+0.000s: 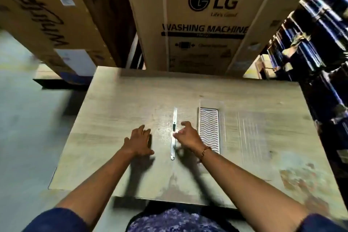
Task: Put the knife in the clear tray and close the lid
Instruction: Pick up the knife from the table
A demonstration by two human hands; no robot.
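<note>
Slim knife (173,133) (metallic), ridged tray (209,130).

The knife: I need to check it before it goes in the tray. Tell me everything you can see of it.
The knife is a slim, pale, metallic-looking piece with a small dark slot near its middle. It lies flat on the table, lengthwise away from the person, left of the clear tray. The right hand reaches its middle; contact is unclear. The left hand is apart.
</note>
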